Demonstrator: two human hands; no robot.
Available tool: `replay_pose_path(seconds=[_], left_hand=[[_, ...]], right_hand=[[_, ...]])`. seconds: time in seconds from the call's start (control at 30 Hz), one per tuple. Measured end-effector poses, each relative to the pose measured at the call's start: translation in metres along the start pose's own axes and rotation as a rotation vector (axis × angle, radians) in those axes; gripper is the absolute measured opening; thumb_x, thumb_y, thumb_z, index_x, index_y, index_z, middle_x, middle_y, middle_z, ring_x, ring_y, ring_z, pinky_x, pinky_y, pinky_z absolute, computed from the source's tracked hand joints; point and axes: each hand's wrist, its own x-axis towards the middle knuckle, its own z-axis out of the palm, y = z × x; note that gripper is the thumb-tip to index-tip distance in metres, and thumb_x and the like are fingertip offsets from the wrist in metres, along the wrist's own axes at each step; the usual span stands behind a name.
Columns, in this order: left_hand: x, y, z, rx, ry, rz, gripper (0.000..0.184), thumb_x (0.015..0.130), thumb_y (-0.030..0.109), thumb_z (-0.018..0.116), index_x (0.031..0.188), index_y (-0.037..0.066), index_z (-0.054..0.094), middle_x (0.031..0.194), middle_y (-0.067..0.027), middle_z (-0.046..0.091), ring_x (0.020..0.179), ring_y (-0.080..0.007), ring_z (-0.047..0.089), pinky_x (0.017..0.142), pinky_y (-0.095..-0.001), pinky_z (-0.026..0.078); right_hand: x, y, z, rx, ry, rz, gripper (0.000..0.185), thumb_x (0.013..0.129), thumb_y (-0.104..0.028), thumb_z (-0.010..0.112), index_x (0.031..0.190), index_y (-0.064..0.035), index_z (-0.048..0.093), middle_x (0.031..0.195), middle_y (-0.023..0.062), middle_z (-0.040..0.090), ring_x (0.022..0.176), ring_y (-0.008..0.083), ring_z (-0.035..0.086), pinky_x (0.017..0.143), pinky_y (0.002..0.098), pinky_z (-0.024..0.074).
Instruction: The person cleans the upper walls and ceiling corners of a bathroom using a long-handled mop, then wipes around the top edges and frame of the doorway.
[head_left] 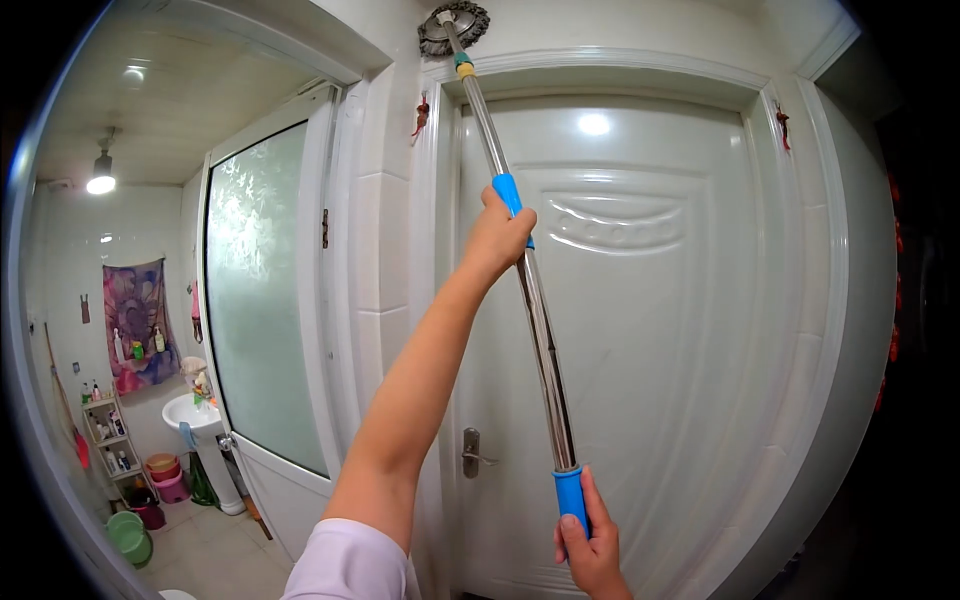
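A long-handled spin mop [544, 350] with a shiny metal pole and blue grips slants upward across the view. Its round head with a grey fringe [474, 18] is raised to the wall above the upper left corner of the door frame; contact with the wall is hard to make out. My left hand [497, 236], arm stretched up, is wrapped round the upper blue grip. Lower down, my right hand [594, 550] holds the blue grip at the pole's bottom end. Behind the pole stands a closed pale door [640, 370] with a metal handle [472, 453].
Small red ornaments hang on both sides of the door frame [620, 62]. To the left, a frosted glass door [262, 290] stands open onto a bathroom with a white washbasin [192, 415], a shelf rack [108, 437], a green bucket [130, 538] and a lit bulb [101, 184].
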Motion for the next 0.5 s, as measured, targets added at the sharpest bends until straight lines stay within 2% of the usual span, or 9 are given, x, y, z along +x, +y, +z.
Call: replay_pose_path(seconds=[0.1,0.17,0.3,0.37,0.43,0.5], left_hand=[[-0.004,-0.005,0.008,-0.055,0.002,0.074,0.060,0.079,0.023,0.048,0.121,-0.009,0.020,0.072,-0.0177,0.057,0.066,-0.0315,0.059,0.063,-0.0400,0.047],[-0.016,-0.006,0.021,-0.096,-0.003,0.129,0.059,0.079,0.023,0.048,0.121,-0.009,0.020,0.071,-0.0178,0.057,0.064,-0.0319,0.059,0.062,-0.0403,0.047],[-0.063,-0.008,0.064,-0.068,0.011,0.115,0.062,0.081,0.023,0.048,0.124,-0.011,0.017,0.067,-0.0181,0.056,0.061,-0.0326,0.058,0.058,-0.0405,0.046],[-0.084,-0.002,0.083,-0.090,-0.004,0.117,0.065,0.082,0.023,0.048,0.125,-0.012,0.015,0.065,-0.0177,0.055,0.059,-0.0322,0.058,0.056,-0.0403,0.046],[-0.101,0.014,0.097,-0.085,-0.115,0.063,0.059,0.083,0.020,0.049,0.122,-0.013,0.018,0.068,-0.0138,0.054,0.061,-0.0235,0.058,0.055,-0.0352,0.046],[-0.110,0.027,0.112,-0.040,-0.138,0.066,0.064,0.084,0.021,0.049,0.123,-0.015,0.015,0.066,-0.0139,0.054,0.059,-0.0240,0.058,0.054,-0.0352,0.046]], right_hand=[[-0.004,0.011,-0.003,0.014,0.026,-0.001,0.054,0.091,-0.014,0.049,0.141,-0.0062,0.031,0.058,-0.0019,0.047,0.046,0.0059,0.040,0.043,0.0213,0.0357],[-0.013,0.036,-0.018,-0.175,0.096,-0.120,0.053,0.091,-0.013,0.050,0.141,-0.0060,0.032,0.060,-0.0022,0.048,0.048,0.0058,0.040,0.044,0.0211,0.0354],[-0.047,0.052,-0.056,-0.071,0.153,0.017,0.050,0.091,-0.013,0.050,0.139,-0.0047,0.035,0.065,-0.0023,0.050,0.050,0.0053,0.041,0.046,0.0208,0.0352],[-0.062,0.074,-0.073,-0.177,0.244,-0.103,0.047,0.091,-0.013,0.050,0.136,-0.0037,0.038,0.069,-0.0022,0.051,0.052,0.0050,0.041,0.047,0.0205,0.0352],[-0.078,0.076,-0.085,-0.064,0.260,-0.018,0.046,0.091,-0.013,0.051,0.135,-0.0037,0.039,0.070,-0.0020,0.051,0.052,0.0051,0.041,0.047,0.0204,0.0354],[-0.089,0.077,-0.097,0.048,0.272,0.064,0.045,0.091,-0.013,0.051,0.134,-0.0036,0.040,0.071,-0.0019,0.051,0.053,0.0052,0.041,0.047,0.0203,0.0355]])
